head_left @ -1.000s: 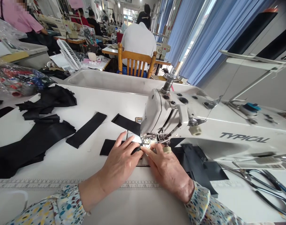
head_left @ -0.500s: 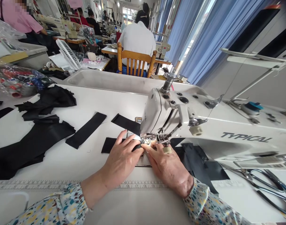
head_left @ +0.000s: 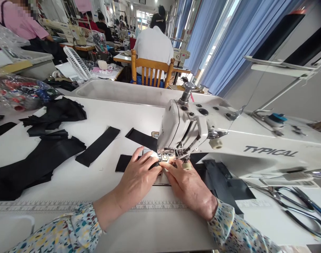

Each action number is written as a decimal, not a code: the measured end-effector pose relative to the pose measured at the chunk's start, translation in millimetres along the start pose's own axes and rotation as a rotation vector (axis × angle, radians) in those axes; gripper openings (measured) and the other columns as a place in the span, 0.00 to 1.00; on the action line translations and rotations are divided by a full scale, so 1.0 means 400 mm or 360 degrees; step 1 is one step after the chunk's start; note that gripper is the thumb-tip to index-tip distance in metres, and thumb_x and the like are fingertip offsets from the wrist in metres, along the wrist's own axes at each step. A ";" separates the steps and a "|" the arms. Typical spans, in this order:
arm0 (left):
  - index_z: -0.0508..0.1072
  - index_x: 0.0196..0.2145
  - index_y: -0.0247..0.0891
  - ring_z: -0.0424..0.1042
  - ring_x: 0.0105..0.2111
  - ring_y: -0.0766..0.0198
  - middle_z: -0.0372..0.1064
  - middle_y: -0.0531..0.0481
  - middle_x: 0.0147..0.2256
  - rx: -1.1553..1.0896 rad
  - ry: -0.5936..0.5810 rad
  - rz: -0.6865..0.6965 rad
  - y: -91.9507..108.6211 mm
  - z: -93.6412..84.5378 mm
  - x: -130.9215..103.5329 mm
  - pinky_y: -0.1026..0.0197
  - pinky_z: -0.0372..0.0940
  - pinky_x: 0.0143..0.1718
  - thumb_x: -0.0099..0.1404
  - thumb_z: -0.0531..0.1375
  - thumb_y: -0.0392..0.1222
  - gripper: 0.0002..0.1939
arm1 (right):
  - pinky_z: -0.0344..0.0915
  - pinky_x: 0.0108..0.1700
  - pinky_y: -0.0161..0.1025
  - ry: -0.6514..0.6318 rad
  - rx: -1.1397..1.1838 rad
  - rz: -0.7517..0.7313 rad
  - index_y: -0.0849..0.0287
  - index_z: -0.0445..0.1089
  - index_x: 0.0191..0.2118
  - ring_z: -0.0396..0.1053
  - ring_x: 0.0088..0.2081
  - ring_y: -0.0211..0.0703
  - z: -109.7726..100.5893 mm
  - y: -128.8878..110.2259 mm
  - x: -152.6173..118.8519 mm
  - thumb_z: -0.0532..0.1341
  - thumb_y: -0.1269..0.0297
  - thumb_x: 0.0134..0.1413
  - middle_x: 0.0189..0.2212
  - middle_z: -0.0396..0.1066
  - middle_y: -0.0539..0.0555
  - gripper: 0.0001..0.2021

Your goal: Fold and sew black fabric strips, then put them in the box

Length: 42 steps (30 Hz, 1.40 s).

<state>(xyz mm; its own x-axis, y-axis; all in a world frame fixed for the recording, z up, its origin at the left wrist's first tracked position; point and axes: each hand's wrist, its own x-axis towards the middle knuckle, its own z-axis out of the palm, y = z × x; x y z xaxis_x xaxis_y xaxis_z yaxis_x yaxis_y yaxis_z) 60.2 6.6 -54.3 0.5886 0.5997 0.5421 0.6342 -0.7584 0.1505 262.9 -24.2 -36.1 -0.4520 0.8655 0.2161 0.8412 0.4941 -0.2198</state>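
Note:
My left hand (head_left: 139, 177) is bent over a short black fabric strip (head_left: 123, 163), its thumb and fingertips closed on the cloth beside the presser foot. My right hand (head_left: 188, 182) meets it from the other side, thumb and fingers pinched on the fabric just in front of the foot. The two thumbs almost touch. Over the fingertips stands the head of the white sewing machine (head_left: 172, 130), its needle area lit. The machine head and my fingers hide most of the cloth there. Behind my left hand lies a second black strip (head_left: 142, 137).
Another black strip (head_left: 98, 147) and heaped black fabric (head_left: 36, 165) lie left. Right of my hand are black pieces (head_left: 221, 179) and scissors (head_left: 289, 202). A ruler scale (head_left: 71, 206) runs along the front. Ahead, a person in white (head_left: 154, 44) sits on a wooden chair (head_left: 152, 65).
The view has shifted slightly, so the machine sits a little further left in the picture. Both hands keep their place at the presser foot; no clear movement of the fabric shows.

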 end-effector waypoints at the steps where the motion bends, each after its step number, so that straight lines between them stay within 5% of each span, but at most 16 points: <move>1: 0.77 0.38 0.38 0.73 0.54 0.55 0.75 0.49 0.40 -0.0013 0.0006 0.0012 0.000 0.000 -0.001 0.38 0.55 0.66 0.73 0.54 0.29 0.12 | 0.65 0.50 0.50 -0.0014 0.0017 0.0013 0.56 0.69 0.60 0.68 0.46 0.51 -0.001 -0.001 0.000 0.52 0.71 0.70 0.46 0.72 0.59 0.18; 16: 0.79 0.37 0.38 0.75 0.51 0.55 0.76 0.47 0.41 -0.0176 -0.0064 -0.0009 0.019 -0.034 -0.033 0.36 0.54 0.67 0.73 0.54 0.29 0.14 | 0.66 0.46 0.50 -0.0018 0.0220 -0.0041 0.56 0.72 0.58 0.68 0.42 0.51 -0.015 -0.024 -0.024 0.52 0.74 0.67 0.43 0.71 0.60 0.20; 24: 0.81 0.41 0.43 0.73 0.56 0.51 0.78 0.47 0.48 -0.0413 -0.0085 -0.0051 0.008 -0.034 -0.069 0.33 0.51 0.66 0.73 0.58 0.32 0.12 | 0.65 0.48 0.50 -0.0099 0.0535 0.0197 0.54 0.72 0.54 0.65 0.44 0.50 -0.024 -0.003 -0.004 0.58 0.70 0.66 0.40 0.69 0.56 0.14; 34: 0.78 0.39 0.42 0.71 0.58 0.51 0.76 0.47 0.52 -0.0642 -0.0132 -0.0199 0.001 -0.053 -0.072 0.36 0.51 0.67 0.69 0.63 0.34 0.05 | 0.62 0.46 0.45 -0.0139 0.0677 0.0185 0.56 0.66 0.34 0.62 0.40 0.44 -0.011 -0.011 0.029 0.58 0.75 0.61 0.34 0.66 0.50 0.07; 39: 0.74 0.46 0.41 0.74 0.45 0.54 0.76 0.46 0.43 -0.0721 0.0023 -0.0426 0.036 -0.079 -0.082 0.49 0.72 0.48 0.64 0.67 0.37 0.13 | 0.63 0.47 0.44 -0.0115 0.0924 0.0272 0.55 0.67 0.34 0.63 0.42 0.43 -0.041 -0.059 0.002 0.58 0.73 0.63 0.36 0.65 0.50 0.07; 42: 0.76 0.47 0.44 0.76 0.36 0.60 0.76 0.49 0.38 -0.0940 0.0015 -0.0698 0.060 -0.105 -0.099 0.61 0.73 0.33 0.66 0.63 0.36 0.12 | 0.63 0.50 0.46 -0.0038 0.1105 0.0274 0.54 0.68 0.37 0.64 0.45 0.44 -0.048 -0.091 -0.024 0.58 0.70 0.64 0.39 0.66 0.51 0.04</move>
<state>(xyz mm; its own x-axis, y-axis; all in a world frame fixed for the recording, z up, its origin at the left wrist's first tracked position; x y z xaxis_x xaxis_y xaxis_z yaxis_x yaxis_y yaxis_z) 31.0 -46.3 -37.4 0.3367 0.8794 0.3365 0.4327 -0.4619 0.7742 242.4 -52.0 -12.0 -0.3430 0.9335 0.1045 0.5213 0.2817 -0.8056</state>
